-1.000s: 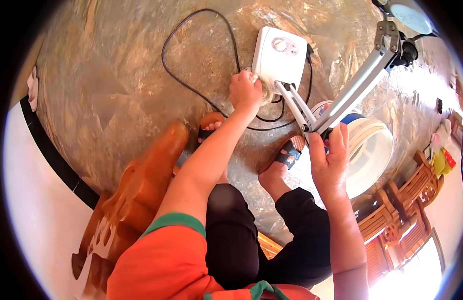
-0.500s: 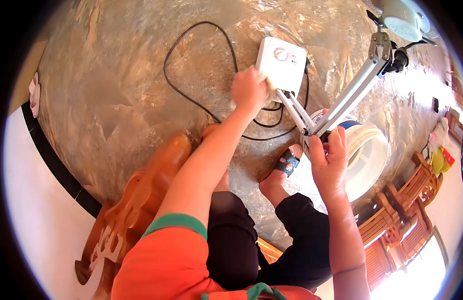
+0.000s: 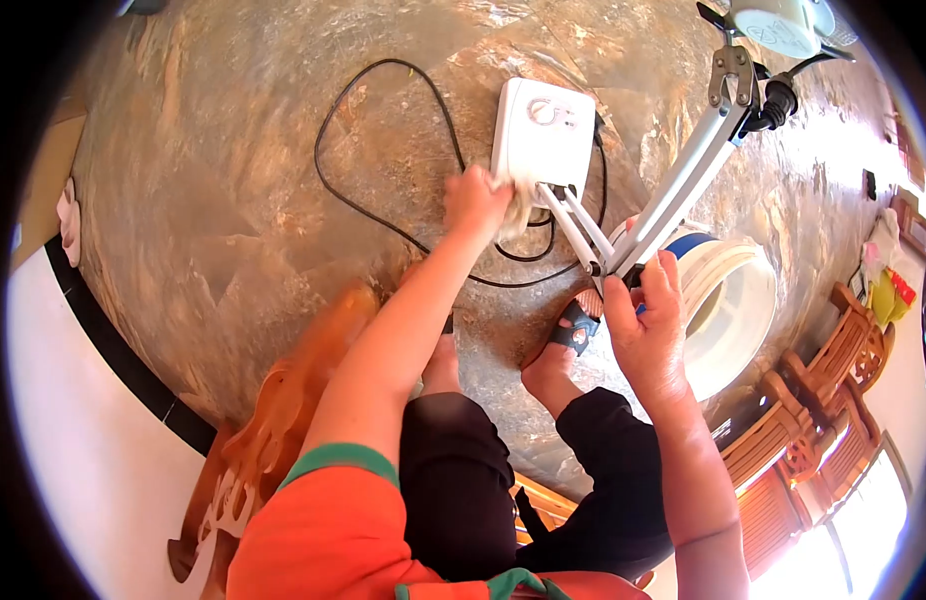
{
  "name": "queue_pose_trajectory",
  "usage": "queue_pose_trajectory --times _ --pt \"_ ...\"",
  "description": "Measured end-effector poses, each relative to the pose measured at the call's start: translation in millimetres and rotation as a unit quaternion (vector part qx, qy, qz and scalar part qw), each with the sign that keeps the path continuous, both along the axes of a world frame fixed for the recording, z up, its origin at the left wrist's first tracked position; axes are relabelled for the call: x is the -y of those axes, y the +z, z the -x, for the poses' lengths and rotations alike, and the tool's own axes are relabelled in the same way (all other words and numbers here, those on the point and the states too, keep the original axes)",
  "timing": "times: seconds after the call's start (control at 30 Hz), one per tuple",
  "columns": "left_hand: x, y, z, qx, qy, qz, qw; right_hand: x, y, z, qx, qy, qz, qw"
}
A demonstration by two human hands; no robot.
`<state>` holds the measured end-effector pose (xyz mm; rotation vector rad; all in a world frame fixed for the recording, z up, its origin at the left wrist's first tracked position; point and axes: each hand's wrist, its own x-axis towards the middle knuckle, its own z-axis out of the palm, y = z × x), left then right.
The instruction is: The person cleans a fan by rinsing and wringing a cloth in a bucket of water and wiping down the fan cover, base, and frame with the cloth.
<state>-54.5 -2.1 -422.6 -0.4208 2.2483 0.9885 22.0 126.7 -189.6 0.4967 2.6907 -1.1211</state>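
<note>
My left hand (image 3: 477, 203) is closed on a pale, crumpled cloth (image 3: 520, 205), beside the lower left corner of a white box-shaped lamp base (image 3: 545, 132) with a round dial. From the base's lower edge rises a jointed metal lamp arm (image 3: 683, 180), its upper part slanting to the top right. My right hand (image 3: 648, 320) grips this arm at its middle joint, fingers partly hidden. At the arm's top is a pale round lamp head (image 3: 780, 28), cut off by the frame edge.
A black cable (image 3: 328, 185) loops over the stone-patterned floor left of the base. Beside my right hand stands a white bucket (image 3: 743, 310). Carved wooden furniture (image 3: 293, 400) is at the lower left, with wooden chairs (image 3: 803, 430) at the right. My sandaled foot (image 3: 573, 330) is below the lamp.
My left hand has shifted slightly down with the cloth along the base's corner. The base and lamp head appear further left in view. My right hand keeps its hold on the arm.
</note>
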Motion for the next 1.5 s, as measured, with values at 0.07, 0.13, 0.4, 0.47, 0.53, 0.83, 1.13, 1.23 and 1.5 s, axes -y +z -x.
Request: queue_pose_trajectory --times 0.07,0.13,0.4,0.47,0.53,0.83,1.13,1.23,1.5 --pt "-3.8 5.8 -8.5 -0.036 0.005 0.041 0.998 0.9 -1.3 -0.8 -0.012 -0.001 0.012 1.0" --pt "-14.5 17.2 17.2 -0.038 -0.031 0.016 0.999 -0.6 1.2 -1.2 -0.005 -0.005 0.008 1.0" --pt "-25.9 3.5 98.6 -0.149 0.037 0.011 0.988 7.7 4.6 9.5 -0.009 -0.029 0.004 1.0" --pt "-26.4 -2.9 90.1 -0.119 0.067 -0.012 0.991 6.5 5.3 5.9 -0.008 -0.021 -0.004 1.0" --pt "-23.3 -11.3 81.1 -0.136 0.036 -0.009 0.99 5.2 4.5 6.2 -0.006 -0.019 -0.001 1.0" --pt "-38.9 1.0 117.5 -0.027 0.052 0.025 0.998 2.4 5.0 0.1 -0.018 0.002 -0.011 1.0" --pt "-34.5 4.9 88.1 -0.155 -0.065 0.055 0.984 1.6 6.5 4.0 -0.004 -0.021 0.03 0.999" --pt "-20.6 17.7 31.7 -0.183 -0.123 0.098 0.97 -0.7 0.9 0.7 -0.017 -0.003 0.024 1.0" --pt "-55.1 36.6 70.4 -0.276 -0.309 0.13 0.901 4.7 -0.1 1.1 -0.011 -0.004 -0.012 1.0"
